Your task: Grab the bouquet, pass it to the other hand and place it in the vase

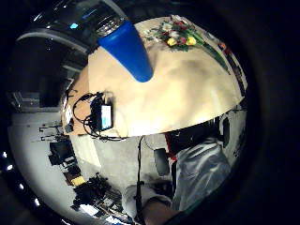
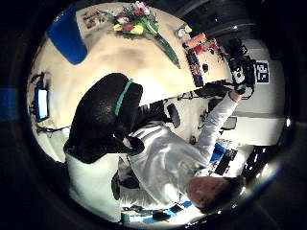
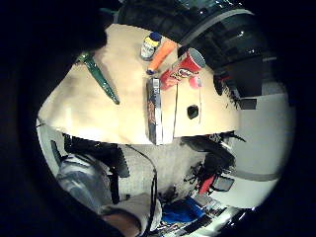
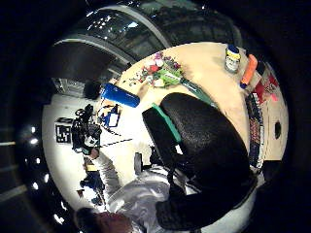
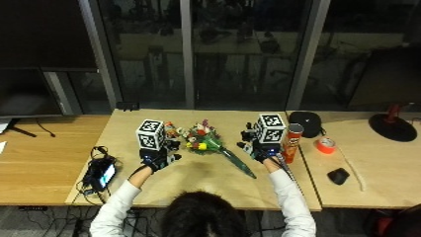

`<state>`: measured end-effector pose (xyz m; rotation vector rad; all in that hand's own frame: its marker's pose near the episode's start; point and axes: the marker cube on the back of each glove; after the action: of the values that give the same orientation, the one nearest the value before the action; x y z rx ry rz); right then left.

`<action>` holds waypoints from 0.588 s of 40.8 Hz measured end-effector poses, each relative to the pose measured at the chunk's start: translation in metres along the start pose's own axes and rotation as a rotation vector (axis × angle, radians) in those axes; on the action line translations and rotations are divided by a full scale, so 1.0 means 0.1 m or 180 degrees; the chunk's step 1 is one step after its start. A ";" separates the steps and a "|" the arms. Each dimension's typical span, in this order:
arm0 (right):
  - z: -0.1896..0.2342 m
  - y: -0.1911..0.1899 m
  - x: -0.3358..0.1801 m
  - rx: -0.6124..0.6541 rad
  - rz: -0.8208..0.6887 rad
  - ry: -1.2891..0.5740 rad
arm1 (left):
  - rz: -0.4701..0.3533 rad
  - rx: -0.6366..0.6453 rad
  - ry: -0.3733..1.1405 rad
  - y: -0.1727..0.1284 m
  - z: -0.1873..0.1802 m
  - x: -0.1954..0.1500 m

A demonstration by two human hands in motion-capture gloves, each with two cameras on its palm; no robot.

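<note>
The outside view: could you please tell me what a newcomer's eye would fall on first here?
The colourful flower bouquet with dark green wrapped stems lies at the middle of the light wooden table, between the two gloved hands. The left hand and right hand hover open at either side. A red cylindrical crisp can stands just right of the right hand.

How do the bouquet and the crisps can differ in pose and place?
The bouquet lies flat; the crisps can stands upright. The bouquet is between the left hand and the right hand; the crisps can is beyond the right hand. Both rest on the table, unheld.
</note>
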<state>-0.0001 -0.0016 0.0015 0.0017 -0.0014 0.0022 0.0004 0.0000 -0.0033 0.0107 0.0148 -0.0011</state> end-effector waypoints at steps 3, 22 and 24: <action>0.02 -0.02 0.01 0.0018 -0.0018 0.0000 | 0.0003 0.0043 0.0034 0.01 -0.04 0.01; 0.03 -0.09 -0.12 -0.0174 -0.0099 -0.0170 | 0.0117 0.0147 0.0113 -0.11 -0.01 0.08; 0.03 -0.12 -0.13 -0.0227 -0.0054 -0.0159 | 0.0130 0.0160 0.0142 -0.14 0.02 0.09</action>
<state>-0.0135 -0.0141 0.0044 -0.0694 -0.0513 -0.0147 0.0091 -0.0141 -0.0016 0.0611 0.0590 0.0396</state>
